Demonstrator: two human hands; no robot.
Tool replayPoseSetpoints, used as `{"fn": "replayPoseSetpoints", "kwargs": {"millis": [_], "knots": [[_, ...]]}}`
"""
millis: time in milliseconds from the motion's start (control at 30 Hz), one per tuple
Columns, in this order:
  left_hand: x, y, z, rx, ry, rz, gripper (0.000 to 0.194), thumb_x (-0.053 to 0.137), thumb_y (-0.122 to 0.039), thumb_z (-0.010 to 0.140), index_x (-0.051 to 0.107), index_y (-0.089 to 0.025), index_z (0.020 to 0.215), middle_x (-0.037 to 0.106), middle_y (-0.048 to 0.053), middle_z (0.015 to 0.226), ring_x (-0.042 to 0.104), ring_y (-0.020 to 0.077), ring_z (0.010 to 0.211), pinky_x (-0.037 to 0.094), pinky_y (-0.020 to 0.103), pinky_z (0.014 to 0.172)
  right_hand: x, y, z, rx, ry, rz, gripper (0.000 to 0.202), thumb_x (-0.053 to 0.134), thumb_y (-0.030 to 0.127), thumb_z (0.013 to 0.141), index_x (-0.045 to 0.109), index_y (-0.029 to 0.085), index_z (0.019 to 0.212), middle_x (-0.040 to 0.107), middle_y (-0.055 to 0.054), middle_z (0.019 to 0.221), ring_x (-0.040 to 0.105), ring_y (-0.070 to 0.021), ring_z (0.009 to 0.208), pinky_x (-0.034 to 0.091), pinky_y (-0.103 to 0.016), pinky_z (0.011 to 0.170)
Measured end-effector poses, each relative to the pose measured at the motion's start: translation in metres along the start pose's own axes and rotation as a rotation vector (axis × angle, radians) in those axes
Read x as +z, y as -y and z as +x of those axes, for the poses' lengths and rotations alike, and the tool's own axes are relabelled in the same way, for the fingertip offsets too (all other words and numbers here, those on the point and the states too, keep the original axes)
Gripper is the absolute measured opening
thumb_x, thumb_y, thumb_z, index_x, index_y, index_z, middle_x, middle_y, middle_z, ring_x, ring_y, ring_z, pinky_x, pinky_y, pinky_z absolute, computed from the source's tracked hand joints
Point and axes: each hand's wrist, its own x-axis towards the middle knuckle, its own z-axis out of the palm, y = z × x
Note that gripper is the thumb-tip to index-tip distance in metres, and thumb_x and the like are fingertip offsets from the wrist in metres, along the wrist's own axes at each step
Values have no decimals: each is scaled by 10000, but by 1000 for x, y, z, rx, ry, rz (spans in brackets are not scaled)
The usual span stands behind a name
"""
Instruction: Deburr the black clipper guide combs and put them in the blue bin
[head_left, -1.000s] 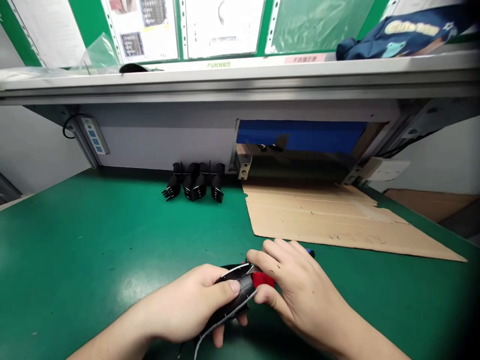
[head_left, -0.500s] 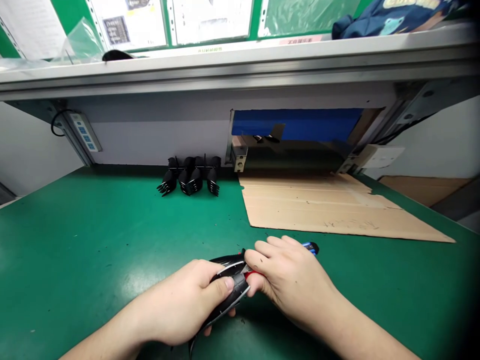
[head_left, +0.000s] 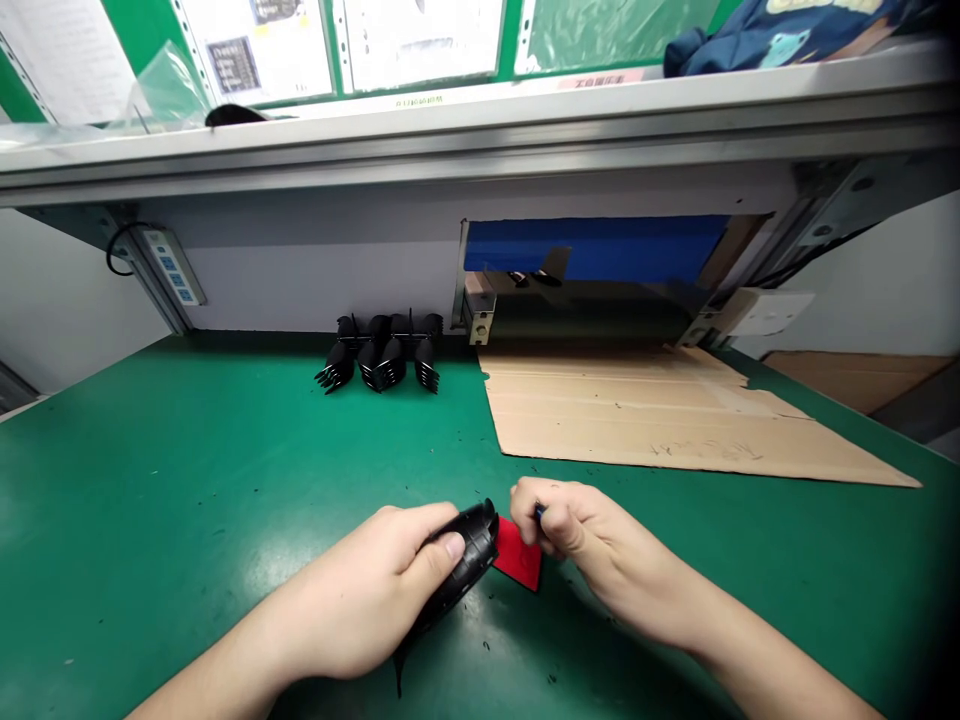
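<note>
My left hand [head_left: 397,590] is closed around a curved black plastic part [head_left: 469,545], its thumb on the smooth upper face. A thin dark tail hangs from the part's lower end. To the right, apart from the part, my right hand [head_left: 577,535] makes a fist around a blue-handled knife [head_left: 540,511]. Only the dark blue end shows by the thumb; the blade is hidden. Between the two hands, a flat red pad [head_left: 519,555] with a dark edge shows at the part's end, partly covered by it.
Several black toothed plastic pieces [head_left: 382,350] stand at the back of the green table [head_left: 187,480]. A cardboard sheet [head_left: 615,410] lies before an opening with a blue panel [head_left: 592,248]. Small black scraps dot the table. A power strip [head_left: 174,265] is fixed at the left.
My right hand has drawn back from the black part and turned over with the knife. The part has rolled in my left hand, so its pale edges no longer show. More of the red pad is visible.
</note>
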Motion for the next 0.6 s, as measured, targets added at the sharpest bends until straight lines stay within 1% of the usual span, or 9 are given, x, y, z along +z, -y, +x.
{"fn": "replayPoseSetpoints", "kwargs": {"millis": [33,67,133,167,200,267,367,500,600], "knots": [[0,1,0,-14,10,-90,356,341,-504,949,506,-194,886,556,-22,789,490,118,655,366,217,612,0,0,0,-4,-28,-44,560,251,682,941,474,190,795,444,4,716,404,-145,634,342,-255,591],[0,2,1,-19,29,-190,343,329,-510,952,486,-205,947,573,-17,829,503,112,635,379,218,605,1,-1,1,-16,-46,-136,550,276,690,930,501,194,860,479,-4,759,435,-155,669,356,-266,621],[2,3,3,-11,64,-373,308,311,-483,965,445,-217,1044,608,9,927,524,102,607,396,218,591,5,-3,2,-52,-79,-402,541,307,702,911,526,213,985,520,-15,831,466,-179,735,355,-296,676],[2,3,4,-3,66,-434,293,311,-461,971,439,-214,1062,617,21,954,529,98,603,401,217,591,7,-4,2,-72,-102,-540,541,311,703,907,533,222,1017,526,-18,843,466,-189,748,340,-308,684],[4,3,5,0,54,-474,279,319,-439,974,448,-205,1054,622,26,947,530,93,599,401,214,595,9,-5,3,-93,-129,-660,547,303,705,907,541,226,1021,525,-19,835,459,-195,744,322,-313,677],[6,4,7,-9,21,-527,260,346,-409,973,475,-187,1018,621,18,863,531,90,596,395,205,598,13,-7,3,-133,-180,-829,567,254,696,924,554,217,966,505,-22,792,435,-198,704,279,-311,640],[9,5,9,-16,-16,-575,240,390,-385,962,503,-174,982,593,2,766,536,97,596,396,207,606,16,-7,3,-151,-208,-983,606,161,657,958,554,202,873,471,-28,757,409,-197,675,237,-312,620],[12,6,10,-12,-32,-613,261,412,-393,948,521,-159,990,598,22,813,539,106,587,407,231,615,17,-7,2,-132,-209,-1084,587,160,617,980,539,196,825,453,-35,756,405,-204,690,222,-317,629],[15,5,10,-18,-62,-624,294,422,-419,942,529,-151,1000,590,16,758,516,102,565,390,221,588,16,-6,3,-150,-226,-1135,588,150,600,986,534,194,803,445,-38,747,394,-208,687,210,-320,628]]}}
